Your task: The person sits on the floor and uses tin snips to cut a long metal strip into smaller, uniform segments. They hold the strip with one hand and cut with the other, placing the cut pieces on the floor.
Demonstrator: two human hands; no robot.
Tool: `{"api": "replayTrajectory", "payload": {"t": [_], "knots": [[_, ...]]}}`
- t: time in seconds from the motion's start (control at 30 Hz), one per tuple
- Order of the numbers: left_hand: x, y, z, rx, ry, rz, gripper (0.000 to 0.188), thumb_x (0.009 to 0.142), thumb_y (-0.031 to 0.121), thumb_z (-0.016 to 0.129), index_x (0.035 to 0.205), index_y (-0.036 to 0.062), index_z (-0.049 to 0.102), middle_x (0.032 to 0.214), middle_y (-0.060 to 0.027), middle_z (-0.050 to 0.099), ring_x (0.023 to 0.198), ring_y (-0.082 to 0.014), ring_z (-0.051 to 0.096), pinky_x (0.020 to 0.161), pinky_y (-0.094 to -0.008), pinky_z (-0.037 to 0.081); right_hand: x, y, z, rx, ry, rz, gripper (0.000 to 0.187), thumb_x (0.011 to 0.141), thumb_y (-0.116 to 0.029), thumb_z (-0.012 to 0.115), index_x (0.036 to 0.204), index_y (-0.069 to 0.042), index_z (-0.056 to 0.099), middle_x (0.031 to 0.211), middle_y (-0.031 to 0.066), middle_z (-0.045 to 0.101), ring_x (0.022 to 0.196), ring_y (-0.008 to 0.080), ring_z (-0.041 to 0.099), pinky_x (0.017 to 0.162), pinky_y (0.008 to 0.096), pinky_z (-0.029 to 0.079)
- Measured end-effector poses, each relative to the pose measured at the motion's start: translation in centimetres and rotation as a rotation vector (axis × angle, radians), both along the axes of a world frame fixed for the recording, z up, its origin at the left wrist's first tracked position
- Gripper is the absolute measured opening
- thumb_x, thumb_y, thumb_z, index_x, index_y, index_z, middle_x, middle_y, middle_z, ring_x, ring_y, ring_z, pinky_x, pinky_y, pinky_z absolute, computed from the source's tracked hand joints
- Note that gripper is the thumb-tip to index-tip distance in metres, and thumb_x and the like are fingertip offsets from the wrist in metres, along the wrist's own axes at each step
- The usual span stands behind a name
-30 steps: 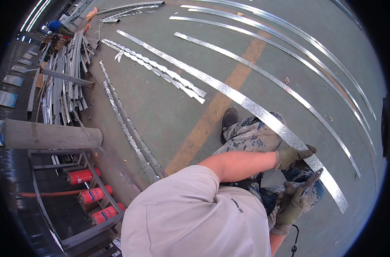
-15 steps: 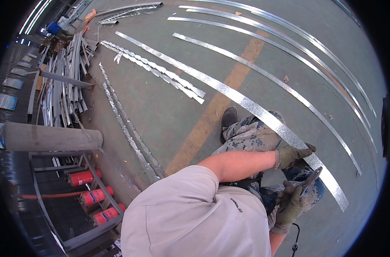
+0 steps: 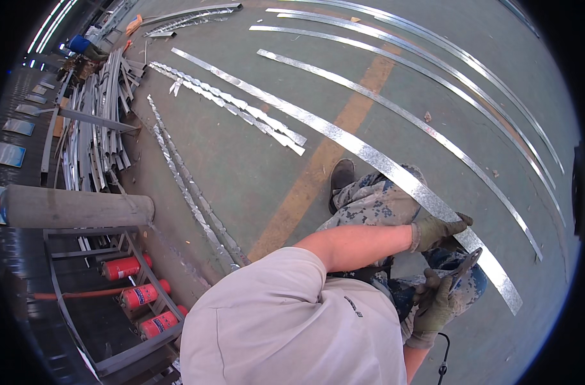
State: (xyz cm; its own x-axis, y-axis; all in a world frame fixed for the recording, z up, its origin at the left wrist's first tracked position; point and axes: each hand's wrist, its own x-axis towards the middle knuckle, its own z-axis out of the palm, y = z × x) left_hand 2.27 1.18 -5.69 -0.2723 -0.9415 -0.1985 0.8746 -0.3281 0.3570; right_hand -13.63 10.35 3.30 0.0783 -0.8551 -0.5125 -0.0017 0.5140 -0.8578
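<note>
A long, flat strip of galvanised sheet metal (image 3: 369, 156), bright and mottled silver, lay on the green floor, running from far ahead of the hands on the left to its cut end just beyond the right hand (image 3: 437, 308). The gloved left hand (image 3: 437, 231) rested on its near edge, close to that end. The gloved right hand gripped a pair of dark metal snips (image 3: 462, 266), blades tilted up toward the strip's edge, just below the left hand.

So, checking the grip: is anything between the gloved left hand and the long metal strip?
Nothing visible: the left hand rests directly on the metal strip over the knee. The right hand holds a dark tool beside it.
</note>
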Motion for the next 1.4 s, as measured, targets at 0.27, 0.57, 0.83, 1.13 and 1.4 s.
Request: {"api": "replayTrajectory", "payload": {"t": [0.27, 0.57, 0.83, 1.13, 1.4], "knots": [[0.2, 0.1, 0.2, 0.002, 0.006, -0.006, 0.040, 0.102, 0.026, 0.065, 0.138, 0.0098, 0.058, 0.125, -0.0065, 0.067, 0.110, -0.0201, 0.068, 0.089, -0.0324, 0.059, 0.4, 0.1, 0.6, 0.029, 0.039, -0.018, 0.040, 0.104, -0.039, 0.060, 0.098, -0.001, 0.070, 0.095, 0.0119, 0.074, 0.061, 0.0127, 0.063, 0.049, 0.0248, 0.049], [0.2, 0.1, 0.2, 0.023, 0.028, 0.000, 0.038, 0.102, 0.026, 0.065, 0.136, 0.0092, 0.058, 0.124, -0.0089, 0.067, 0.108, -0.0257, 0.071, 0.086, -0.0345, 0.063, -0.5, 0.0, -0.5, 0.055, 0.035, -0.052, 0.043, 0.103, -0.040, 0.062, 0.105, 0.002, 0.070, 0.089, 0.0088, 0.074, 0.062, 0.0132, 0.063, 0.050, 0.0250, 0.049], [0.0, 0.0, 0.0, 0.044, 0.021, 0.008, 0.037, 0.101, 0.023, 0.065, 0.135, 0.0070, 0.058, 0.124, -0.0117, 0.067, 0.107, -0.0297, 0.071, 0.088, -0.0381, 0.064, -0.6, 0.0, -1.0, 0.068, 0.029, -0.073, 0.042, 0.103, -0.039, 0.063, 0.103, 0.002, 0.070, 0.091, 0.0102, 0.074, 0.061, 0.0135, 0.064, 0.048, 0.0251, 0.049], [-0.4, 0.0, 0.1, 0.064, 0.088, 0.008, 0.040, 0.103, 0.023, 0.062, 0.140, 0.0092, 0.055, 0.123, -0.0119, 0.068, 0.101, -0.0264, 0.073, 0.078, -0.0323, 0.065, -1.3, -0.2, -1.6, 0.078, 0.025, -0.086, 0.033, 0.100, -0.037, 0.068, 0.099, -0.004, 0.066, 0.095, 0.0130, 0.075, 0.060, 0.0146, 0.064, 0.047, 0.0267, 0.050], [-0.4, 0.4, 0.7, 0.126, 0.104, 0.004, 0.037, 0.105, 0.026, 0.059, 0.140, 0.0128, 0.056, 0.120, -0.0110, 0.069, 0.092, -0.0227, 0.074, 0.073, -0.0311, 0.065, -1.9, -0.2, -2.0, 0.058, 0.018, -0.053, 0.035, 0.099, -0.037, 0.068, 0.099, -0.003, 0.069, 0.093, 0.0123, 0.075, 0.059, 0.0146, 0.064, 0.047, 0.0269, 0.050]]}}
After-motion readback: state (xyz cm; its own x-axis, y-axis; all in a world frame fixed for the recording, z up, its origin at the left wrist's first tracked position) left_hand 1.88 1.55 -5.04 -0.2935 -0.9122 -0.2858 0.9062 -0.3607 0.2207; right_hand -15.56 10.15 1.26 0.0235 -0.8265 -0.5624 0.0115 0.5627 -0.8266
